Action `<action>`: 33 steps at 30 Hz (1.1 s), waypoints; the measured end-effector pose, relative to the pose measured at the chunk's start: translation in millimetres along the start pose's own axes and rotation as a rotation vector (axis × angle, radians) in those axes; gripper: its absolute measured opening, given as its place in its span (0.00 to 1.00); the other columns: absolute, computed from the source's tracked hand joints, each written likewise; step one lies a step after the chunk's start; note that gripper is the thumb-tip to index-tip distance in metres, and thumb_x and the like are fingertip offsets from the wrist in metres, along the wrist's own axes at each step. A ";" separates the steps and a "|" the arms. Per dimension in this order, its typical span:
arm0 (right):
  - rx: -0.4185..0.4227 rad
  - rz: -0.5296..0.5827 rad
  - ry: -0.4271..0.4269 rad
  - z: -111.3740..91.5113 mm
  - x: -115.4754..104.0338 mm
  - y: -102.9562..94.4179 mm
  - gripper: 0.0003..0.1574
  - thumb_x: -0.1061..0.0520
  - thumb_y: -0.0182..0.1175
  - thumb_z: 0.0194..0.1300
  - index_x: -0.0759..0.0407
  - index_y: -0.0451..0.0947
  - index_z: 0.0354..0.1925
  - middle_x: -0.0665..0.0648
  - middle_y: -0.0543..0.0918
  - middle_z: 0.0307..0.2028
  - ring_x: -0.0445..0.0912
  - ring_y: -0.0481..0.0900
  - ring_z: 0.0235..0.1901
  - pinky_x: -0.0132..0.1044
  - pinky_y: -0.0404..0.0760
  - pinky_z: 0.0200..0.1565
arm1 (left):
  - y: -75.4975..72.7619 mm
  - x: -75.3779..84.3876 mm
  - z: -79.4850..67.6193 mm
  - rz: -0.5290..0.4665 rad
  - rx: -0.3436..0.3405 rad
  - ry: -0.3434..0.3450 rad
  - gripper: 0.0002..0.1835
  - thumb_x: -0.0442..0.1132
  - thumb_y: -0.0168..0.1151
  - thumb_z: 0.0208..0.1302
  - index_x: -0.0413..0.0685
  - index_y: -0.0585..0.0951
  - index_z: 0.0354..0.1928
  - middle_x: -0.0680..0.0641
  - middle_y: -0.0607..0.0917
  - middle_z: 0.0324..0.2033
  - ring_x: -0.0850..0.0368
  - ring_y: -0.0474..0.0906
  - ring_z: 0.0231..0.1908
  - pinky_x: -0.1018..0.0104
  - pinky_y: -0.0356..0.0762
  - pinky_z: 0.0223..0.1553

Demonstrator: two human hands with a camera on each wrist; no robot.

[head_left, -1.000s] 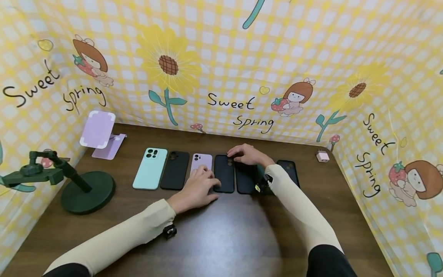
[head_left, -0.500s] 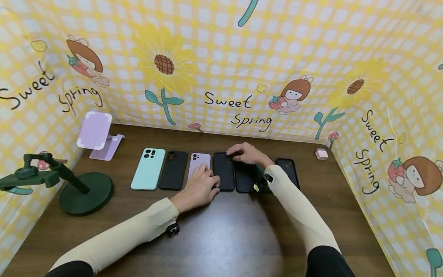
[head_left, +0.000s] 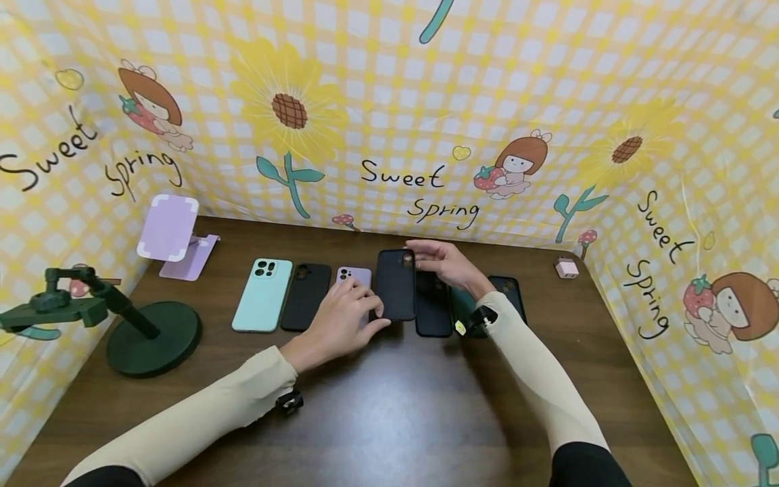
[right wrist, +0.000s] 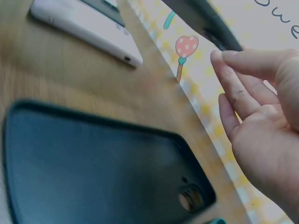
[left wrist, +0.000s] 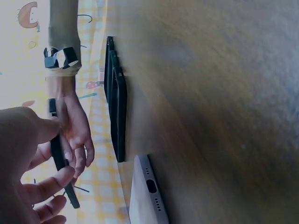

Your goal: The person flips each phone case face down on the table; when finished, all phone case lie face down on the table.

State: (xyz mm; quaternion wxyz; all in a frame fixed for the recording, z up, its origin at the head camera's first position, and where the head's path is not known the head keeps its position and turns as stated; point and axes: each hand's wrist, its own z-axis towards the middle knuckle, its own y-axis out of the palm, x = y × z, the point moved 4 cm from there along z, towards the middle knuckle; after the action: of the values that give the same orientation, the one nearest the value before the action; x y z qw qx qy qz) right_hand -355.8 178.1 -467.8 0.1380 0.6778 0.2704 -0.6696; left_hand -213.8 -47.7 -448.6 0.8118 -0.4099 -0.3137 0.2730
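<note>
A black phone case (head_left: pixel 395 287) is held up off the table between my two hands. My right hand (head_left: pixel 449 265) pinches its upper right corner with thumb and fingertips, as the right wrist view also shows on the dark case (right wrist: pixel 201 21). My left hand (head_left: pixel 341 316) grips its lower left edge; the left wrist view has the case (left wrist: pixel 58 151) edge-on between thumb and fingers. Under the left hand lies a lavender phone (head_left: pixel 362 274), partly covered. Beside the raised case, another black phone case (head_left: pixel 434 314) lies inner side up near the right hand.
Left in the row are a mint phone (head_left: pixel 263 297) and a black one (head_left: pixel 307 297). A dark green case (head_left: pixel 464 306), partly hidden by the right wrist, and a black case (head_left: pixel 514 294) lie rightward. A green stand (head_left: pixel 155 338), lavender stand (head_left: pixel 169 228) and charger plug (head_left: pixel 567 268) stand around.
The black phone case has come up off the table, held in both hands. My right hand has risen slightly with it, and my left hand's thumb has moved to its lower edge.
</note>
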 end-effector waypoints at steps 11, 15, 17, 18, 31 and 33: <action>-0.086 0.279 -0.068 4.1 12.3 19.4 0.33 0.73 0.45 0.77 0.65 0.59 0.77 0.47 0.84 0.57 0.40 0.84 0.56 0.35 0.83 0.54 | -0.3 5.4 0.9 -0.097 0.053 0.007 0.11 0.52 0.70 0.66 0.58 0.82 0.32 0.53 0.87 0.39 0.52 0.76 0.46 0.53 0.74 0.54; -0.117 0.310 -0.066 5.6 10.9 23.7 0.29 0.69 0.48 0.78 0.55 0.67 0.73 0.60 0.75 0.71 0.40 0.80 0.61 0.37 0.82 0.57 | -0.2 6.5 1.7 -0.112 0.063 0.024 0.10 0.51 0.70 0.67 0.57 0.82 0.32 0.54 0.87 0.38 0.53 0.76 0.45 0.54 0.75 0.53; -0.117 0.317 -0.065 6.3 10.5 24.0 0.28 0.68 0.49 0.78 0.56 0.68 0.72 0.66 0.67 0.75 0.40 0.79 0.63 0.36 0.81 0.58 | -0.2 6.8 2.0 -0.112 0.058 0.025 0.10 0.51 0.70 0.67 0.57 0.82 0.33 0.54 0.88 0.38 0.53 0.77 0.45 0.54 0.75 0.52; -0.114 0.317 -0.065 6.6 10.3 24.0 0.28 0.68 0.49 0.78 0.59 0.66 0.72 0.69 0.64 0.76 0.40 0.79 0.63 0.36 0.81 0.59 | -0.1 6.9 2.1 -0.112 0.051 0.022 0.10 0.52 0.69 0.67 0.57 0.82 0.33 0.54 0.88 0.38 0.53 0.77 0.45 0.54 0.75 0.52; -0.222 0.194 -0.038 2.6 7.5 20.0 0.25 0.69 0.51 0.77 0.60 0.71 0.68 0.76 0.69 0.68 0.45 0.83 0.55 0.40 0.83 0.56 | -4.7 16.9 4.9 0.057 -0.016 0.111 0.55 0.61 0.73 0.60 0.61 0.53 0.83 0.47 0.79 0.64 0.48 0.79 0.60 0.49 0.77 0.56; -0.236 0.168 -0.035 2.4 7.0 20.6 0.26 0.69 0.51 0.77 0.68 0.67 0.70 0.75 0.72 0.66 0.45 0.84 0.53 0.39 0.84 0.54 | -5.5 22.7 5.3 0.121 -0.009 0.180 0.55 0.60 0.73 0.60 0.64 0.52 0.83 0.45 0.77 0.66 0.46 0.79 0.59 0.49 0.77 0.58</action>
State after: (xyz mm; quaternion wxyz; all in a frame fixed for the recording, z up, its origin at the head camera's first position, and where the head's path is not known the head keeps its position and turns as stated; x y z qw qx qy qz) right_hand -346.8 161.3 -478.5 0.2771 0.6654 0.2870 -0.6310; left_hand -201.8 -32.1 -435.0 0.8169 -0.4544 -0.2156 0.2823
